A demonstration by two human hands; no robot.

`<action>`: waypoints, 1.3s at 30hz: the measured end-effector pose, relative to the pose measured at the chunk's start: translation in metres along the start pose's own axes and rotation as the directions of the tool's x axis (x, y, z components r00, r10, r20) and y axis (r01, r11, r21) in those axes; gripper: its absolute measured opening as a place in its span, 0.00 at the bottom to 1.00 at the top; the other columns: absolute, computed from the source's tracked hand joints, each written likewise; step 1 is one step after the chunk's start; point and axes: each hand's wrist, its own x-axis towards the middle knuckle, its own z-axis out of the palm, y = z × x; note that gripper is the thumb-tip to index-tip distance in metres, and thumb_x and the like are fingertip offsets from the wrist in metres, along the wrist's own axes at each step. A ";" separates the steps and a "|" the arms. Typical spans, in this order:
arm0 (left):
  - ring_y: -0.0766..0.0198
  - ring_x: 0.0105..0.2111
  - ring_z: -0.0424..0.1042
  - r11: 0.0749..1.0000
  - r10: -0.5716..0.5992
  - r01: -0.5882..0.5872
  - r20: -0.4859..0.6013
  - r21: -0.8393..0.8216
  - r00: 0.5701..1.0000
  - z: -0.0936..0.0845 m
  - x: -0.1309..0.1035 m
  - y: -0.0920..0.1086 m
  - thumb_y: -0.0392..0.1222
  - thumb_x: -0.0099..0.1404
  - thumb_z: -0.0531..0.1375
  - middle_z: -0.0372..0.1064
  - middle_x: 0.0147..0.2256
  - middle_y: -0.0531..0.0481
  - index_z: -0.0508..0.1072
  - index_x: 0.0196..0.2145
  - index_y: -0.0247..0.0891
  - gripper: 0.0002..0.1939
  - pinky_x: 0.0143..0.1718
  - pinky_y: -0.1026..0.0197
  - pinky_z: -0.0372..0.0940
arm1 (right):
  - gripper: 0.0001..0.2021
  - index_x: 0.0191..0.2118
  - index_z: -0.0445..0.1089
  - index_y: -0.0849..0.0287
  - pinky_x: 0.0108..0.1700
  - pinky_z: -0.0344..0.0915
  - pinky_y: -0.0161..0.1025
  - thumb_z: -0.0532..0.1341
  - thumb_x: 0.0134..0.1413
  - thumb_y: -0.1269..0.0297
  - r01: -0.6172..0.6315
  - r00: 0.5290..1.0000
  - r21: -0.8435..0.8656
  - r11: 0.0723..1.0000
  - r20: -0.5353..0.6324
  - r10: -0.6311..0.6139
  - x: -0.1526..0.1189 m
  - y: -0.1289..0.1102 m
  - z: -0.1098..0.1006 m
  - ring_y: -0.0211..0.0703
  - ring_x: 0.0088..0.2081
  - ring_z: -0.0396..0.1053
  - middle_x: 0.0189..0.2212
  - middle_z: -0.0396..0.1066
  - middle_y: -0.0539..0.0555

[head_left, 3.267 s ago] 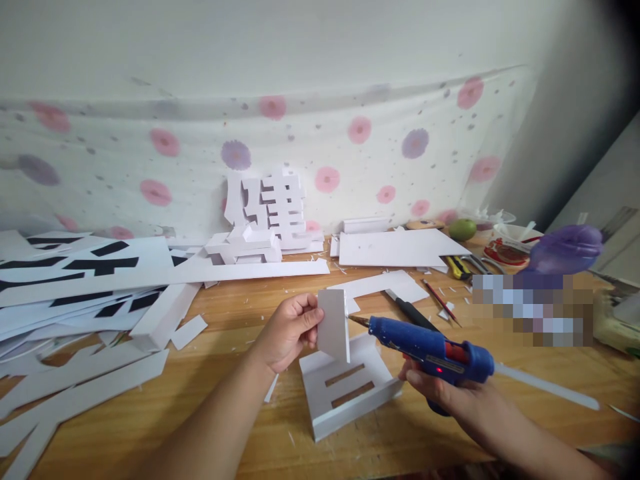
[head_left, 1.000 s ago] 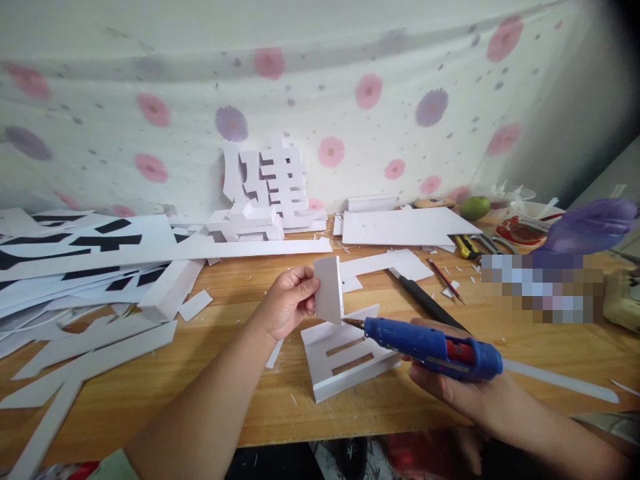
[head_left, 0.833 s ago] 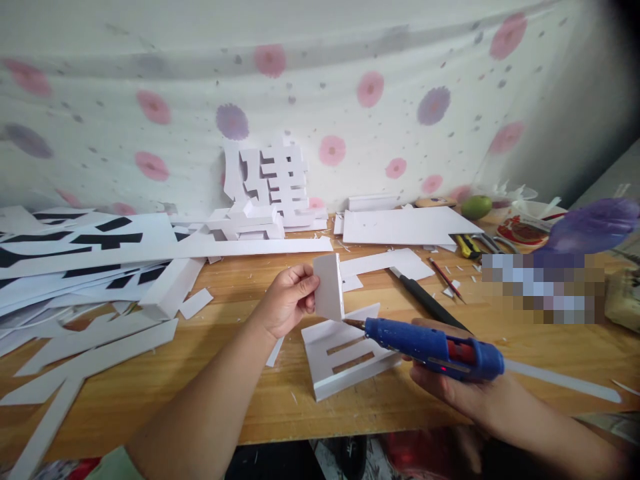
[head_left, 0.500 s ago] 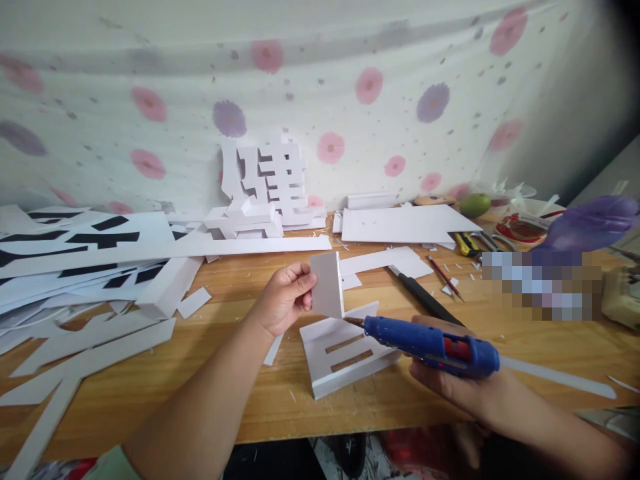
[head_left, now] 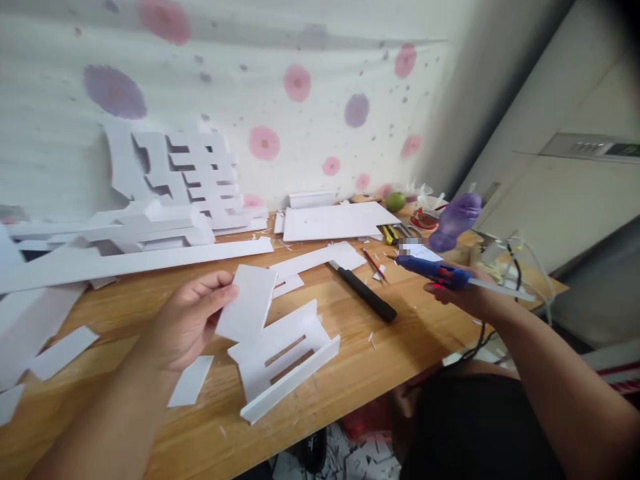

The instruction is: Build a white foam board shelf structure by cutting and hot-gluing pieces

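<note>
Between the thumb and fingers of my left hand [head_left: 193, 317] is a flat white foam board piece [head_left: 249, 303], held tilted above the table. A thin line of glue seems to run along its right edge. My right hand [head_left: 465, 293] is wrapped round a blue glue gun [head_left: 433, 270], away to the right, its nozzle pointing left and a glue stick [head_left: 503, 289] sticking out of its back. Just below the held piece lies a white slotted foam board part [head_left: 285, 357], with a raised strip along its front edge.
A black-handled cutter [head_left: 367, 293] and a pencil [head_left: 375, 265] lie mid-table. White boards [head_left: 340, 221] and pliers [head_left: 397, 233] sit behind. A large white cut-out character [head_left: 175, 173] leans on the floral curtain. Several offcuts [head_left: 65, 352] lie left. A purple bag [head_left: 456, 219] stands back right.
My right hand has carried the glue gun away from the held piece, toward the right. My left hand still grips the piece, now tilted differently. The view has turned right.
</note>
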 end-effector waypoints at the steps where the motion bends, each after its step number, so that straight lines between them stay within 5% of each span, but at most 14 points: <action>1: 0.68 0.20 0.66 1.000 -0.002 0.003 -0.005 0.023 1.000 -0.001 0.000 0.001 0.47 0.45 0.73 0.72 0.23 0.51 0.76 0.28 0.36 0.17 0.20 0.68 0.62 | 0.10 0.36 0.73 0.54 0.22 0.65 0.38 0.63 0.54 0.53 -0.030 0.999 -0.065 0.997 0.021 0.032 -0.004 0.012 -0.003 0.46 0.21 0.70 0.20 0.72 0.49; 9: 0.65 0.23 0.69 0.993 0.013 -0.007 -0.053 0.121 0.998 0.002 -0.007 0.009 0.40 0.51 0.68 0.73 0.25 0.53 0.76 0.30 0.39 0.08 0.23 0.66 0.64 | 0.22 0.55 0.69 0.59 0.41 0.69 0.45 0.60 0.55 0.58 -0.057 0.974 -0.352 0.934 0.186 0.129 -0.018 0.032 0.006 0.57 0.42 0.75 0.45 0.75 0.63; 13: 0.64 0.22 0.68 0.979 0.076 -0.077 0.014 0.190 0.997 0.004 -0.007 0.002 0.46 0.50 0.70 0.72 0.25 0.50 0.76 0.29 0.38 0.11 0.22 0.65 0.64 | 0.25 0.56 0.68 0.59 0.50 0.68 0.49 0.61 0.52 0.60 -0.010 0.947 -0.325 0.946 0.301 0.114 -0.018 0.038 0.009 0.56 0.48 0.73 0.50 0.73 0.62; 17: 0.65 0.23 0.67 0.942 0.149 -0.151 0.028 0.300 0.988 0.010 -0.009 -0.003 0.48 0.52 0.69 0.70 0.25 0.50 0.75 0.29 0.38 0.12 0.22 0.67 0.62 | 0.28 0.60 0.65 0.62 0.47 0.69 0.53 0.60 0.53 0.57 -0.017 0.945 -0.312 0.950 0.304 0.117 -0.021 0.037 0.001 0.59 0.45 0.73 0.46 0.74 0.65; 19: 0.67 0.23 0.65 0.917 0.202 -0.198 0.027 0.347 0.979 0.015 -0.011 -0.004 0.46 0.52 0.69 0.69 0.25 0.51 0.74 0.28 0.38 0.11 0.21 0.68 0.60 | 0.25 0.60 0.64 0.60 0.47 0.68 0.54 0.55 0.60 0.55 -0.011 0.967 -0.289 0.957 0.240 0.084 -0.018 0.018 -0.002 0.59 0.44 0.72 0.45 0.73 0.66; 22: 0.68 0.22 0.62 0.868 0.271 -0.262 0.039 0.421 0.962 0.022 -0.014 -0.005 0.44 0.52 0.68 0.65 0.23 0.53 0.72 0.27 0.38 0.10 0.21 0.68 0.58 | 0.15 0.54 0.68 0.52 0.52 0.65 0.46 0.55 0.64 0.60 0.145 0.983 -0.037 0.989 0.117 -0.140 -0.005 -0.037 0.004 0.52 0.50 0.69 0.50 0.70 0.60; 24: 0.69 0.21 0.58 0.806 0.321 -0.304 0.056 0.509 0.945 0.026 -0.016 -0.006 0.43 0.52 0.68 0.62 0.21 0.55 0.72 0.26 0.38 0.09 0.21 0.68 0.54 | 0.13 0.50 0.70 0.52 0.48 0.68 0.45 0.60 0.60 0.60 0.312 0.943 0.127 0.941 0.076 -0.323 0.008 -0.081 0.018 0.50 0.47 0.70 0.46 0.71 0.57; 28: 0.71 0.19 0.52 0.729 0.346 -0.351 0.126 0.588 0.930 0.032 -0.021 -0.012 0.41 0.53 0.67 0.54 0.18 0.58 0.71 0.24 0.38 0.08 0.20 0.68 0.48 | 0.16 0.53 0.68 0.59 0.39 0.70 0.38 0.60 0.62 0.63 0.426 0.861 0.238 0.873 0.189 -0.472 0.034 -0.146 0.055 0.40 0.37 0.71 0.44 0.71 0.58; 32: 0.71 0.19 0.53 0.679 0.360 -0.397 0.192 0.617 0.913 0.038 -0.021 -0.018 0.37 0.54 0.67 0.57 0.17 0.58 0.71 0.23 0.39 0.07 0.21 0.67 0.47 | 0.10 0.46 0.72 0.63 0.33 0.66 0.34 0.61 0.60 0.67 0.468 0.817 0.312 0.827 0.203 -0.539 0.045 -0.167 0.085 0.36 0.31 0.70 0.37 0.73 0.56; 39: 0.67 0.23 0.60 0.633 0.382 -0.470 0.281 0.615 0.881 0.035 -0.017 -0.021 0.34 0.53 0.67 0.69 0.22 0.54 0.77 0.24 0.40 0.04 0.26 0.64 0.50 | 0.05 0.35 0.73 0.59 0.29 0.62 0.33 0.59 0.59 0.68 0.401 0.851 0.263 0.878 0.249 -0.463 0.048 -0.162 0.100 0.36 0.27 0.68 0.28 0.73 0.51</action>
